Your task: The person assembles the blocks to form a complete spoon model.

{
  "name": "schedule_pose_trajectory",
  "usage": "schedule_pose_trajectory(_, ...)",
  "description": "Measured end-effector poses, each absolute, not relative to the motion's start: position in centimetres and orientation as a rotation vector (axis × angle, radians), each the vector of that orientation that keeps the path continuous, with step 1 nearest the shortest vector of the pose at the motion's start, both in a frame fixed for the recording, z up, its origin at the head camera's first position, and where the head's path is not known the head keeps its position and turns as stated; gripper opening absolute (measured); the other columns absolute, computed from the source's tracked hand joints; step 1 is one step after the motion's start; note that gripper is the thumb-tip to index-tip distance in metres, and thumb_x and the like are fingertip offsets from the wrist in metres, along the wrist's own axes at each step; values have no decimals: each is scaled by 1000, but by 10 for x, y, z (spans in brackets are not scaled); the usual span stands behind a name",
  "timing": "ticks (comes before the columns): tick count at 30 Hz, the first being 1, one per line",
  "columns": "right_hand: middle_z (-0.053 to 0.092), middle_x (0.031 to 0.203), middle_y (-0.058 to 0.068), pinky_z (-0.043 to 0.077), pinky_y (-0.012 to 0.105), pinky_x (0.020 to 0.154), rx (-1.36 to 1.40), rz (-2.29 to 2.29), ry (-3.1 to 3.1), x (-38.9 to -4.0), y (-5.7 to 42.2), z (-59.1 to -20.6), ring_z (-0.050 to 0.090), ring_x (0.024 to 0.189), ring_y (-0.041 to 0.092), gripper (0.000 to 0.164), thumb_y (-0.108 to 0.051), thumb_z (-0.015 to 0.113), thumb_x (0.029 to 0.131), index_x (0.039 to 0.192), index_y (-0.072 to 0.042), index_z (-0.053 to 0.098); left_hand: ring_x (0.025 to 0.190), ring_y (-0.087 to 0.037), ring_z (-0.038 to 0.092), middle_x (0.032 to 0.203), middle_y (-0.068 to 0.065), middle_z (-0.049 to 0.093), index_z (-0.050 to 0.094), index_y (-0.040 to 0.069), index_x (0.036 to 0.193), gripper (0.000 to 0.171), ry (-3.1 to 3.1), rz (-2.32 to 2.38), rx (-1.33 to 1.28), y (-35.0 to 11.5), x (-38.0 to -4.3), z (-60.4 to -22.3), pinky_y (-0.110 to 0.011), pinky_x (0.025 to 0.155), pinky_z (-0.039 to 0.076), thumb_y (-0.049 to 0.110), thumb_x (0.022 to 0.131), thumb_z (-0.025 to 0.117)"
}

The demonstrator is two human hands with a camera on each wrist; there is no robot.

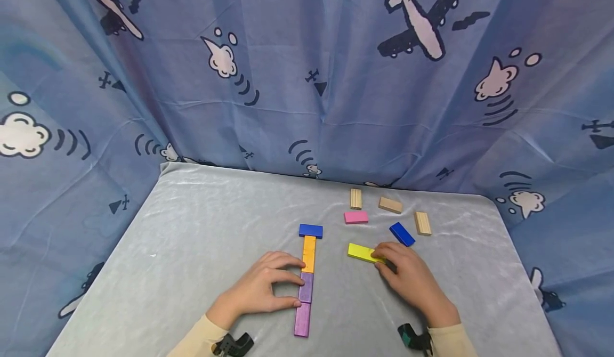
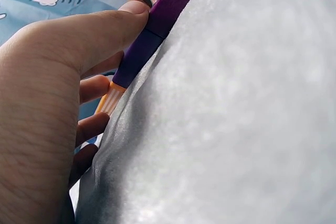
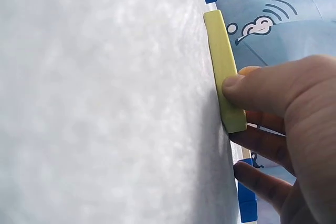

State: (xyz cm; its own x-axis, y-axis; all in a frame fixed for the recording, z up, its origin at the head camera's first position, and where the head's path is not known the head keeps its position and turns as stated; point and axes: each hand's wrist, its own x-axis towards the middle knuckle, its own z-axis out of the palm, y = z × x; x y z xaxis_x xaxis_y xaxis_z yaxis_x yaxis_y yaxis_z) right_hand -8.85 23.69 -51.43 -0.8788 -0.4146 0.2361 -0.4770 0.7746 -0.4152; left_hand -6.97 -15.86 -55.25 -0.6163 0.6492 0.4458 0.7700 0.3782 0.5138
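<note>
My left hand (image 1: 261, 285) lies along the left side of a row of blocks, fingers spread and fingertips at its edge. That row runs from a blue block (image 1: 310, 230) set crosswise at the far end through an orange block (image 1: 309, 253) to a dark purple block (image 1: 306, 286) and a lighter purple block (image 1: 302, 319). In the left wrist view the thumb (image 2: 126, 24) is at the seam between the two purple ones. My right hand (image 1: 408, 274) pinches the right end of a yellow block (image 1: 360, 252), which lies low at the cloth, thumb on its near side.
Beyond my right hand lie a second blue block (image 1: 402, 234), a pink block (image 1: 356, 217) and plain wooden blocks (image 1: 356, 199), (image 1: 390, 205), (image 1: 422, 223). A grey cloth (image 1: 192, 229) covers the table. Blue printed curtains (image 1: 288, 80) hang behind and at both sides.
</note>
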Motion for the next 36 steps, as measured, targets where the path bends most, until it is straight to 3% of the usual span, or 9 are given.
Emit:
schedule_pose_trajectory(21,75,119,-3,61,49,94,738,769,-2751,-95,224,-512,71,110,18,25,-9,90,91,112,-18,80,135,-16,59,144,7,67,83,30,116,34,-2477,-1065,-1280,-159,-70,-551,-44,114,47,48,89,91)
schedule_pose_trajectory(36,75,126,4,58,53,100,755,815,-2627,-130,173,-497,71,118,26,23,-9,88,93,114,-13,80,137,-15,58,146,8,66,83,30,116,35,-2508,-1068,-1269,-160,-70,-551,-44,116,46,51,89,90)
